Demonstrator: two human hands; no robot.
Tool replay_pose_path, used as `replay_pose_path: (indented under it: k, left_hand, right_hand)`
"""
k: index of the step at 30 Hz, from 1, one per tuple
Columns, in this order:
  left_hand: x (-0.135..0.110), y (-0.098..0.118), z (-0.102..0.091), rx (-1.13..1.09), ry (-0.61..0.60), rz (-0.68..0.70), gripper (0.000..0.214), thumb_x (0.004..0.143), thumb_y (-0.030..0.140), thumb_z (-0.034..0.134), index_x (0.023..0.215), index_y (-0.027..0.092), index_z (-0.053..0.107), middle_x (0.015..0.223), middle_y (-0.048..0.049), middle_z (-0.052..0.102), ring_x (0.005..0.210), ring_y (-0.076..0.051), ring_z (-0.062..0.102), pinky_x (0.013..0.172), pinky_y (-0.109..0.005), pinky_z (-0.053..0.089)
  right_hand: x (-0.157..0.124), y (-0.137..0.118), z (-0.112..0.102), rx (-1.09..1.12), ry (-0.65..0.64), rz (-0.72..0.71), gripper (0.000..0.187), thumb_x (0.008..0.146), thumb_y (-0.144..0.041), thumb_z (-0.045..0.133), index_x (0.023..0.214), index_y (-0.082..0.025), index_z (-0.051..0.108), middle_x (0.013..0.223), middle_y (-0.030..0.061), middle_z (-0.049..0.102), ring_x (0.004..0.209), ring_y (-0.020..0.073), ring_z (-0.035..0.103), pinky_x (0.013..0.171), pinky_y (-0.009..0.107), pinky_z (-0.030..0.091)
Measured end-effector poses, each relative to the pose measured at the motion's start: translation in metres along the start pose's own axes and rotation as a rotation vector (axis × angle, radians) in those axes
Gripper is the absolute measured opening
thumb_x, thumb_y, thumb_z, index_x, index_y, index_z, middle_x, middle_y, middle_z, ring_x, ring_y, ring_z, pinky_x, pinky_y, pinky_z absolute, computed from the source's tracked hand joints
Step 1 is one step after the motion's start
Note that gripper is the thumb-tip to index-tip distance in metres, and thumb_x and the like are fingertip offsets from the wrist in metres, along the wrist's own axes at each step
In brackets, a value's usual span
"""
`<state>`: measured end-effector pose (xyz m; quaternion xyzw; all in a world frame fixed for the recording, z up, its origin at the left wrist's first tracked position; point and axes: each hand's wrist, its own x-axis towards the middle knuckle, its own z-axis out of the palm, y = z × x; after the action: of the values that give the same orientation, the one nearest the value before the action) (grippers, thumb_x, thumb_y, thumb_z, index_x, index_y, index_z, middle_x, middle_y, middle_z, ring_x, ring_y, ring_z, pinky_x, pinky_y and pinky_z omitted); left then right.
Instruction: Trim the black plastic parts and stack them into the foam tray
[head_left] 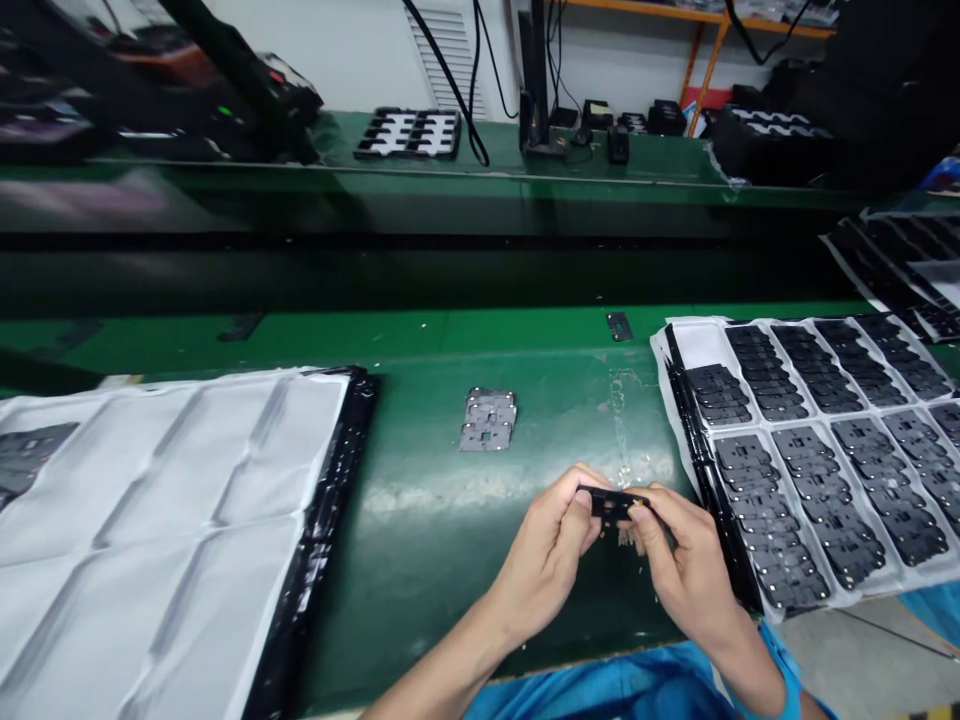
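Both hands meet over the green bench top point(450, 520) near its front edge. My left hand point(551, 555) and my right hand point(679, 565) each pinch one end of a small flat black part point(611, 502), held level between the fingertips. A short stack of grey metal plates point(488, 420) lies on the bench a little beyond and left of the hands. To the right, a white tray point(694, 345) holds several rows of overlapping dark parts point(817, 480).
A large white moulded tray point(172, 510) on black film fills the left side. A single small dark piece point(619, 326) lies near the bench's far edge. Beyond a dark conveyor channel stands a second bench with a black tray point(409, 134), cables and a machine point(150, 80).
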<state>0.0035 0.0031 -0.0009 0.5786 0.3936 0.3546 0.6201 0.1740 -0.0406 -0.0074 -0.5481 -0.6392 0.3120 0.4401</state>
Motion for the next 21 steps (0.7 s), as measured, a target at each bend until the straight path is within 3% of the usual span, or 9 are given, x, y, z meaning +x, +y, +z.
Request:
replay_pose_path:
  k: [7,15,21]
  left_hand:
    - [0.0027,-0.0086,0.0021,0.004,0.064,0.065,0.042,0.11,0.049,0.037,0.091,0.02,0.059,0.086,-0.0003,0.053,0.061,-0.012,0.041,0.056,-0.027,0.036]
    - [0.0046,-0.0085,0.0053,0.026,0.045,0.058,0.037,0.111,0.041,0.035,0.092,0.019,0.059,0.087,-0.0007,0.054,0.062,-0.012,0.043,0.058,-0.026,0.039]
    - [-0.0004,-0.0072,0.0054,0.057,-0.081,0.058,0.021,0.108,0.03,0.042,0.103,0.019,0.06,0.085,-0.0008,0.06,0.069,-0.014,0.054,0.067,-0.026,0.047]
  right_hand:
    - [0.0035,-0.0018,0.003,0.013,0.028,-0.017,0.026,0.107,-0.019,0.049,0.098,-0.021,0.074,0.075,0.0026,0.066,0.063,0.0186,0.061,0.062,0.028,0.05]
    - [0.0029,0.0001,0.0023,0.018,0.045,0.003,0.029,0.108,-0.019,0.047,0.084,-0.021,0.064,0.07,-0.0002,0.058,0.062,0.0165,0.057,0.061,0.026,0.044]
    - [-0.0009,0.0024,-0.0055,0.023,0.089,0.071,0.033,0.11,-0.022,0.047,0.079,-0.022,0.057,0.07,-0.0024,0.054,0.063,0.0147,0.054,0.062,0.025,0.041]
